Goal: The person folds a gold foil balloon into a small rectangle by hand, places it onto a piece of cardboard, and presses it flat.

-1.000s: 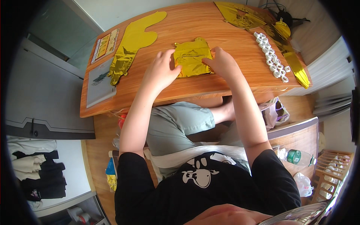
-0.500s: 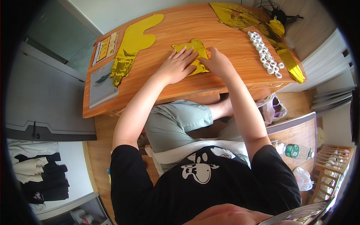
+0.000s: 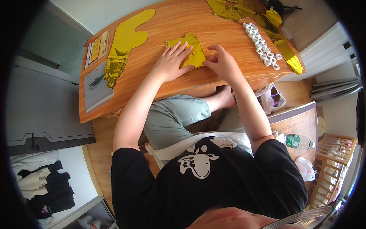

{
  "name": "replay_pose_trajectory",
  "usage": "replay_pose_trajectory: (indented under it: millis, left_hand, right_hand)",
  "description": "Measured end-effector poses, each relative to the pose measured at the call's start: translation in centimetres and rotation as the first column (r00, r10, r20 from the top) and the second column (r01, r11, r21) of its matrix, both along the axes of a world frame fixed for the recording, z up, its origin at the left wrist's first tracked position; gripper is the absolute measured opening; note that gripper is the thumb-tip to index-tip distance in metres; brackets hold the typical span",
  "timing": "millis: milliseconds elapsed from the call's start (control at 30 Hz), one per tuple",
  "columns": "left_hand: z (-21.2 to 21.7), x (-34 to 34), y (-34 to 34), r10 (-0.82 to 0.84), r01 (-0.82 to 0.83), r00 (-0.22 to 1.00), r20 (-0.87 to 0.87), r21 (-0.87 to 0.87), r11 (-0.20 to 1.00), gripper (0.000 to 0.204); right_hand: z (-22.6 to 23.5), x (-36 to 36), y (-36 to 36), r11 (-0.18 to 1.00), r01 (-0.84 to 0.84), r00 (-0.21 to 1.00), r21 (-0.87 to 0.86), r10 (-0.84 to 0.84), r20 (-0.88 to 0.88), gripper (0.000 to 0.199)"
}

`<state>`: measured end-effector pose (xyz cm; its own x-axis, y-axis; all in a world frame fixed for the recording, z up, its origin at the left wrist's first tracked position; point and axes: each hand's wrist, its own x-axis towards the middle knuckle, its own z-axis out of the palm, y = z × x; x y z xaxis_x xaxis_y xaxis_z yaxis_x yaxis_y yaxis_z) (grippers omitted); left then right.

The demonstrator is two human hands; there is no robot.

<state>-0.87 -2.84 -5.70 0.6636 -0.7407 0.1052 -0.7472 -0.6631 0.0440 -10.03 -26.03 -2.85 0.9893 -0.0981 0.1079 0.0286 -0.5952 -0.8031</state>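
A flat gold foil balloon (image 3: 195, 52), folded into a small piece, lies on the wooden table in front of me. My left hand (image 3: 172, 63) rests flat on its left part with the fingers spread. At its lower right corner, the thumb of my right hand (image 3: 223, 63) touches the edge. The right forefinger is raised apart from that thumb, and the other right fingers are bent and partly hidden. To the left, a larger gold foil balloon (image 3: 129, 34) is spread out, smooth at the far end and crinkled at the near end.
Small white rings (image 3: 261, 45) lie in rows on the right of the wooden table (image 3: 160, 89). Beyond them are more gold foil pieces (image 3: 288, 55). A clear plastic packet (image 3: 95, 89) and a printed card (image 3: 98, 49) lie at the left edge. A plastic bottle (image 3: 299, 141) is at my right.
My right hand has shifted slightly away from the folded foil, and its thumb is now at the corner. The left hand stays spread on the foil. The whole view has shifted a little.
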Motion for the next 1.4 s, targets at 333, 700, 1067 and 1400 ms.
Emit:
replay_pose_trajectory:
  millis: [333, 700, 1067, 1400]
  left_hand:
    - [-0.2, -0.1, 0.0, 0.008, -0.008, 1.000, 0.000, -0.002, 1.000, 0.085]
    - [0.3, -0.3, 0.0, 0.003, -0.003, 1.000, 0.001, -0.002, 1.000, 0.079]
    - [0.2, -0.2, 0.0, -0.019, 0.019, 1.000, 0.002, -0.015, 1.000, 0.081]
    - [-0.4, 0.4, 0.1, -0.039, 0.042, 0.998, 0.041, -0.074, 0.996, 0.087]
  right_hand:
    - [-0.2, 1.0, -0.6, 0.986, -0.084, 0.989, 0.142, 0.100, -0.105, 0.049]
    - [-0.3, 0.8, -0.9, 0.979, -0.198, 0.980, 0.047, 0.199, -0.021, 0.037]
    - [-1.5, 0.5, -0.5, 0.993, -0.105, 0.994, 0.061, 0.104, 0.021, 0.031]
    - [-2.3, -0.1, 0.1, 0.964, -0.033, 0.976, -0.262, 0.088, 0.197, 0.032]
